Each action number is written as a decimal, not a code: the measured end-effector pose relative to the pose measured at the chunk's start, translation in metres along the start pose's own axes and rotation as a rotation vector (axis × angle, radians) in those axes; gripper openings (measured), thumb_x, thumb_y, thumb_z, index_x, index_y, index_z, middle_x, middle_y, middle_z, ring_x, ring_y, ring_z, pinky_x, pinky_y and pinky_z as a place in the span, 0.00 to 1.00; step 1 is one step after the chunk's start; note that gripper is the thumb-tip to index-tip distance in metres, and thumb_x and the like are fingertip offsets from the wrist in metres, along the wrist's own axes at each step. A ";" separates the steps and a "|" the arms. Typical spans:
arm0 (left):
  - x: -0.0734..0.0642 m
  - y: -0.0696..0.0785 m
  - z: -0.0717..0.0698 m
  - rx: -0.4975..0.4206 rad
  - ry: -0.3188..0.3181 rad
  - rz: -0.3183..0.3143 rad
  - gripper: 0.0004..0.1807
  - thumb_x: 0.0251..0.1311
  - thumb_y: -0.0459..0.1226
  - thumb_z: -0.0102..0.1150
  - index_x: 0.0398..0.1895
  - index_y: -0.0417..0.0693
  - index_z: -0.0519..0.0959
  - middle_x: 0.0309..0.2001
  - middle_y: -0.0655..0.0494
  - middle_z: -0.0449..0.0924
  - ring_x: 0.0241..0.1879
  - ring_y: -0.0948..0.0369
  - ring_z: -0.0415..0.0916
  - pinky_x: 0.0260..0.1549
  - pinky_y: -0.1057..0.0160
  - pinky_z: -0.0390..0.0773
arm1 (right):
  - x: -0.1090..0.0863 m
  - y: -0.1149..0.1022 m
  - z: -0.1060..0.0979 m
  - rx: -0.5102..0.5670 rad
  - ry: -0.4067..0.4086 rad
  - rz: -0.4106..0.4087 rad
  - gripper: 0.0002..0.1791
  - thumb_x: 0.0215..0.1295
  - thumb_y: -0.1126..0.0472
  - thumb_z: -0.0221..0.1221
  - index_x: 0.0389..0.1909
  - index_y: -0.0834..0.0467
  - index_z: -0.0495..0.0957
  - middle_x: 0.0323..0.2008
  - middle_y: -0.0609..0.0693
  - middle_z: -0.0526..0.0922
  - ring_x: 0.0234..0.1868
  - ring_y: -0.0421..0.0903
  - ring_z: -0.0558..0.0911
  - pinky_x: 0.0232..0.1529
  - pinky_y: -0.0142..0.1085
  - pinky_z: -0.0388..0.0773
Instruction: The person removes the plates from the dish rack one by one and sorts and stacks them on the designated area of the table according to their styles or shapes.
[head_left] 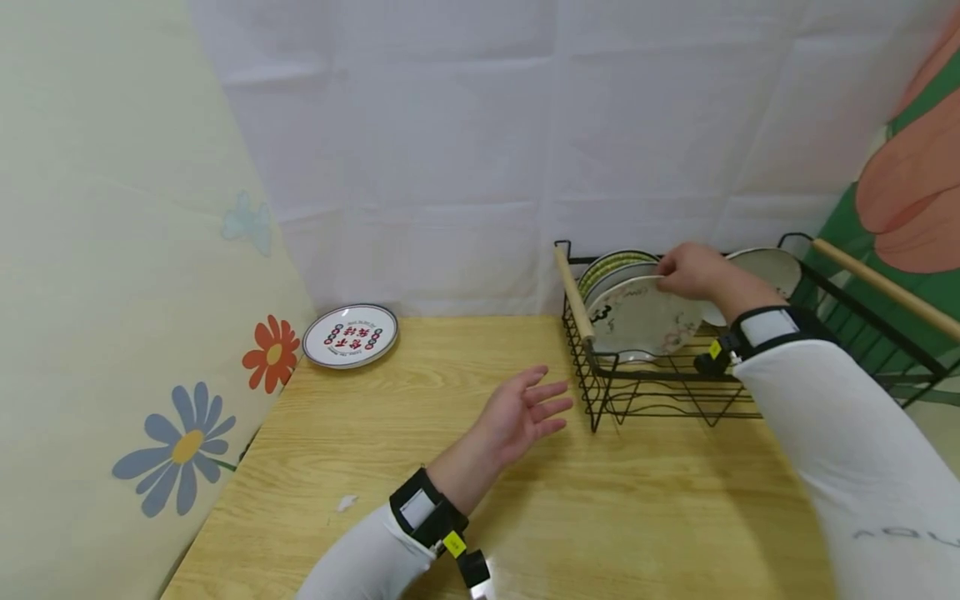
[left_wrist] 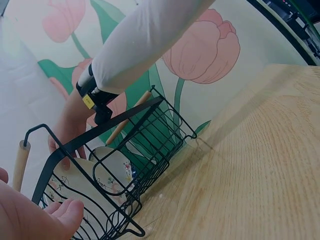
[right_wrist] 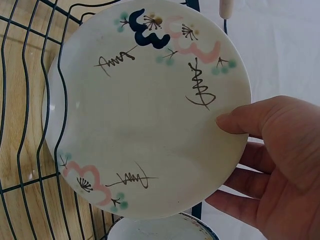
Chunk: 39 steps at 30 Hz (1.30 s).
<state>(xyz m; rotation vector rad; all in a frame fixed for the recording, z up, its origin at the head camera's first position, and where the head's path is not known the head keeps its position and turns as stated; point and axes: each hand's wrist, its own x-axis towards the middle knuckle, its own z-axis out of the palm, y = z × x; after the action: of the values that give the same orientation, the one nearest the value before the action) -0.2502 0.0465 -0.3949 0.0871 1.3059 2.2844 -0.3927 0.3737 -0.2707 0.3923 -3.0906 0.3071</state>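
My right hand [head_left: 692,271] pinches the upper right rim of a cream plate [head_left: 637,321] with painted flowers. In the right wrist view the thumb lies on the face of this plate [right_wrist: 150,120] and the fingers are behind it. The plate leans upright in the left part of a black wire dish rack [head_left: 645,377], in front of other plates, one with a green patterned rim [head_left: 611,265]. Left of the rack, my left hand [head_left: 525,410] hovers over the table with fingers extended, holding nothing.
A white plate with red characters [head_left: 351,336] lies at the table's back left. Another plate [head_left: 768,268] stands farther right in the rack. The rack has wooden handles [head_left: 575,292] at both ends. A white cloth [head_left: 450,150] hangs behind the wooden table [head_left: 427,375].
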 end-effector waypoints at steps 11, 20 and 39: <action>0.003 0.000 -0.002 -0.001 0.001 0.006 0.31 0.78 0.47 0.43 0.80 0.47 0.59 0.73 0.35 0.68 0.72 0.40 0.68 0.74 0.40 0.64 | 0.002 0.003 0.000 -0.035 0.012 -0.025 0.16 0.71 0.62 0.57 0.49 0.71 0.83 0.48 0.70 0.84 0.48 0.66 0.82 0.50 0.60 0.78; 0.002 0.001 -0.002 0.005 0.002 0.002 0.31 0.78 0.47 0.44 0.79 0.48 0.60 0.73 0.36 0.69 0.71 0.41 0.71 0.69 0.46 0.73 | 0.001 0.007 0.001 -0.013 0.003 -0.017 0.17 0.73 0.61 0.57 0.51 0.72 0.82 0.49 0.70 0.83 0.47 0.65 0.82 0.48 0.60 0.79; 0.001 0.000 0.002 -0.002 -0.004 0.002 0.31 0.78 0.46 0.43 0.79 0.47 0.59 0.72 0.36 0.70 0.72 0.40 0.68 0.72 0.43 0.69 | -0.005 0.014 -0.009 0.005 0.020 -0.024 0.16 0.73 0.61 0.58 0.49 0.71 0.83 0.48 0.71 0.84 0.46 0.65 0.82 0.48 0.60 0.79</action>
<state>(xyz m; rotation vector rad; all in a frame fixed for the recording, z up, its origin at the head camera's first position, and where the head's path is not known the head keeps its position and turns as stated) -0.2503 0.0487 -0.3939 0.0925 1.3022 2.2859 -0.3910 0.3898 -0.2642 0.4235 -3.0634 0.3165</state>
